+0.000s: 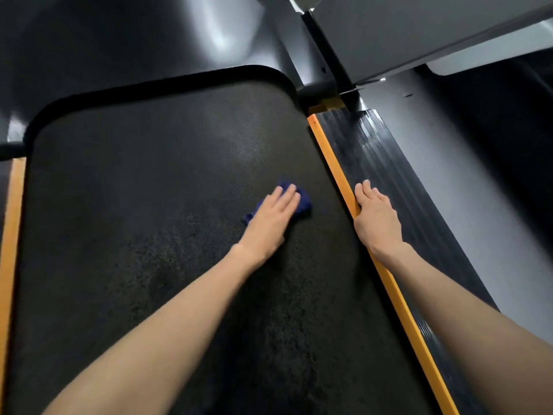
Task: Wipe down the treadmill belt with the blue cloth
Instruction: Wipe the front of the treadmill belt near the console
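The black textured treadmill belt (134, 205) fills the middle of the view. A crumpled blue cloth (302, 202) lies on the belt, right of centre. My left hand (272, 220) presses flat on the cloth with fingers together, covering most of it. My right hand (375, 217) rests palm down on the right side rail, fingers extended, its inner edge over the orange strip (335, 175). It holds nothing. A darker, damp-looking patch shows on the belt near my left forearm.
A ribbed black side rail (389, 163) runs along the right of the belt. Another orange strip (12, 235) edges the left side. The motor cover (119, 40) rises at the far end, with a grey upright post (389, 34) at the upper right. Grey floor (466, 181) lies further right.
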Available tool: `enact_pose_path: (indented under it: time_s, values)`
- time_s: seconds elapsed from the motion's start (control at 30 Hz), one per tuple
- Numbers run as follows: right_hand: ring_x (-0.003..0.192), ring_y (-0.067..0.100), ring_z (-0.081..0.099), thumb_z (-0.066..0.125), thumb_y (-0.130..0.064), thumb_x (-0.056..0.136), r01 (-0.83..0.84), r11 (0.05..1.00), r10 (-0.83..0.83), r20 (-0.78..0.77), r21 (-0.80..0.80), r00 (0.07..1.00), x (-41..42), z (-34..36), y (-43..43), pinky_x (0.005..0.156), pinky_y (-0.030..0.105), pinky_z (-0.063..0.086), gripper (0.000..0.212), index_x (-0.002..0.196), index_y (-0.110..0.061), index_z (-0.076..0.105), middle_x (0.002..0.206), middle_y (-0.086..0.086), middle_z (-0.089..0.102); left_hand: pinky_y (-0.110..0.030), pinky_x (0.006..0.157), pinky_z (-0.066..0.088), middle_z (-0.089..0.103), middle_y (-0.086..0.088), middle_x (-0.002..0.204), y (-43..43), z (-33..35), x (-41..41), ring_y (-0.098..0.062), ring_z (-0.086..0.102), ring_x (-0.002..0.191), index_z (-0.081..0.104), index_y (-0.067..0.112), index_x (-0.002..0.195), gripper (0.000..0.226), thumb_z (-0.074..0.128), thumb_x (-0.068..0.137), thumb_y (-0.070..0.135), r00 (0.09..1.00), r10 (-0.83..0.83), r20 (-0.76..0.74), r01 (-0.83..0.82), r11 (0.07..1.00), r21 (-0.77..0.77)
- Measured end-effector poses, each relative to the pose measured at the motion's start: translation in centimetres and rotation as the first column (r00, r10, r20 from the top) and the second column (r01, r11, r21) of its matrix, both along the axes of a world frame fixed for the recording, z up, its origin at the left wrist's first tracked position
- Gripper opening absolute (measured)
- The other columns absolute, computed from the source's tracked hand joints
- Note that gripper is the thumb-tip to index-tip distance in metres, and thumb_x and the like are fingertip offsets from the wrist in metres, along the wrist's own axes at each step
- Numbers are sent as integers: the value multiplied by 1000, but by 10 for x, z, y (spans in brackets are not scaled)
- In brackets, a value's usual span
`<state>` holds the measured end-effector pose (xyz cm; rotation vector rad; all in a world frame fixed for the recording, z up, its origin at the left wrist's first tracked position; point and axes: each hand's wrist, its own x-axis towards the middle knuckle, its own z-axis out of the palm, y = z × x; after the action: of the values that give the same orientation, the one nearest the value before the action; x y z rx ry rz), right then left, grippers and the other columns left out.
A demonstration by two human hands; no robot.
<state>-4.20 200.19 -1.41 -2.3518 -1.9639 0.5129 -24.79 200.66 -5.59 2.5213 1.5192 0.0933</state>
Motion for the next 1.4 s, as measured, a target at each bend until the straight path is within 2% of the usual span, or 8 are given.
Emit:
enact_pose_path:
  time_s: [0.17, 0.43, 0.53, 0.7, 0.83, 0.97, 1.3, 1.4]
  values:
    - [144, 25, 11, 45, -4, 94, 17, 1000, -17, -33, -10, 999, -2, -3, 3, 115, 39, 16, 63, 149, -15, 17, 157, 3, 10, -43, 110, 21, 17, -18, 152, 19, 3, -60, -39, 21, 135, 31, -1, 137, 67, 51, 73, -10, 774, 608, 175, -610, 791, -51]
    - [144, 24, 9, 50, -2, 91, 31, 999, -30, -37, 19, 999, -6, -7, 1, 115, 39, 15, 68, 149, -14, 16, 157, 4, 10, -33, 112, 21, 30, -5, 151, -81, -7, -4, -24, 29, 139, 38, 10, 142, 63, 35, 79, 6, 944, -316, 89, 311, 948, 68]
    - [144, 24, 7, 47, -1, 92, 18, 1000, -18, -50, 14, 999, -5, -7, 1, 115, 38, 12, 67, 149, -14, 15, 157, 3, 8, -32, 116, -2, 1, -3, 156, -43, -6, -37, -21, -1, 144, 15, 12, 148, 80, 46, 78, -10, 977, -171, 124, 181, 980, -79]
    - [144, 25, 7, 45, -1, 92, 22, 1000, -22, -68, 4, 997, -5, -8, 3, 116, 39, 12, 65, 149, -12, 15, 157, 5, 7, -36, 114, 11, 9, -5, 157, -1, 3, -72, -28, 9, 144, 22, 8, 147, 78, 45, 76, -16, 887, 412, 209, -380, 908, -174]
    - [144, 26, 9, 48, 2, 90, 40, 998, -36, -68, 55, 997, -7, -9, 1, 117, 41, 13, 67, 148, -11, 18, 157, 7, 11, -35, 116, -1, 4, -11, 157, -59, -3, -5, -28, 1, 144, 20, 4, 147, 76, 46, 77, -10, 965, 12, 262, 26, 990, -141]
    - [144, 24, 11, 49, 4, 89, -19, 993, 19, -1, 115, 1000, -3, -13, -5, 117, 39, 14, 69, 149, -11, 17, 157, 6, 13, -28, 110, -16, -3, -4, 157, -63, -1, 21, -21, -12, 144, 13, 14, 149, 71, 40, 86, -5, 833, -519, 193, 553, 790, -264]
    - [144, 18, 5, 45, 9, 90, -34, 995, 45, -133, 89, 990, 12, -15, -4, 118, 35, 11, 71, 149, -17, 15, 157, -1, 8, -39, 116, 3, 8, -7, 157, 46, 15, -7, -30, 5, 144, 22, 9, 148, 77, 49, 79, -15, 975, 126, 184, -91, 978, -189]
    - [144, 15, 5, 48, 8, 89, -32, 992, 50, -156, 118, 986, 14, -17, -5, 118, 33, 10, 73, 149, -18, 16, 157, -2, 9, -41, 115, 13, 20, -15, 153, 14, 9, 21, -35, 16, 141, 32, 0, 142, 76, 54, 71, -17, 968, -134, 214, 156, 984, -91]
